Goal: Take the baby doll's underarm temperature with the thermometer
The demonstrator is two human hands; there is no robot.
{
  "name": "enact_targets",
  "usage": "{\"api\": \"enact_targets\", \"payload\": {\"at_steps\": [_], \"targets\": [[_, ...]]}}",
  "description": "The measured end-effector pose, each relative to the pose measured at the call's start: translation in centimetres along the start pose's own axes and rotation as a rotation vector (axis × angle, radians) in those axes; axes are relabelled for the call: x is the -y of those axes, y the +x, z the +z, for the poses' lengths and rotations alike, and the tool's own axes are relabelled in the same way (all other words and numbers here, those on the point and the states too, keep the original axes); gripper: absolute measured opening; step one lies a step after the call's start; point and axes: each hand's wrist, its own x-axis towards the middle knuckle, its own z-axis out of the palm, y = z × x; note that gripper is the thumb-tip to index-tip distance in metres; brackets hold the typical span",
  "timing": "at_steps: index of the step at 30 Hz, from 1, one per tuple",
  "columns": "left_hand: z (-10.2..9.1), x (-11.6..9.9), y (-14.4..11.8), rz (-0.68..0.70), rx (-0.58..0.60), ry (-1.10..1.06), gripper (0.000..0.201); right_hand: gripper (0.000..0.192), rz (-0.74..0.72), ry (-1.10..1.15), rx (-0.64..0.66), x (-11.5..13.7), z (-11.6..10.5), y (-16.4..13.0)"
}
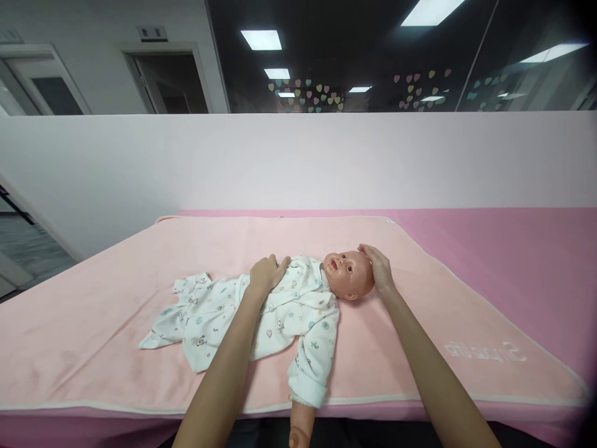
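A baby doll [352, 274] lies on its back across the blanket, its head to the right. It wears a white printed top [291, 308] and white printed trousers [209, 320]. One bare doll hand [301, 426] sticks out of the near sleeve past the table's front edge. My left hand [268, 274] rests on the doll's belly, thumb apart from the fingers, with some fingertips hidden on the far side. Against the top of the doll's head, my right hand [379, 269] lies with fingers stretched out, cupping it without gripping.
Under the doll a light pink blanket [116, 292] with a pale edge and faint lettering is spread over a darker pink mat [527, 267]. A low white wall [298, 162] runs along the back. Dark glass with heart stickers [317, 96] rises above it.
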Motion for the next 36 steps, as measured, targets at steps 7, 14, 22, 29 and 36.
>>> {"api": "enact_targets", "payload": {"at_steps": [7, 14, 22, 29, 36], "targets": [[0.1, 0.3, 0.1, 0.022, 0.047, 0.068, 0.072, 0.050, -0.153, -0.102, -0.310, -0.5, -0.7, 0.0], [0.0, 0.2, 0.0, 0.086, 0.041, 0.141, 0.074, 0.046, -0.269, -0.262, 0.102, -0.4, -0.3, -0.5], [-0.2, 0.2, -0.1, 0.039, 0.130, 0.108, 0.073, 0.040, -0.231, -0.234, 0.213, -0.8, -0.2, -0.4], [-0.4, 0.0, -0.2, 0.003, 0.156, 0.078, 0.074, 0.040, -0.092, -0.050, 0.250, -1.1, -0.3, -0.1], [-0.4, 0.0, -0.1, -0.007, 0.162, 0.066, 0.074, 0.037, 0.088, 0.052, 0.186, -1.4, -0.4, 0.3]]}}
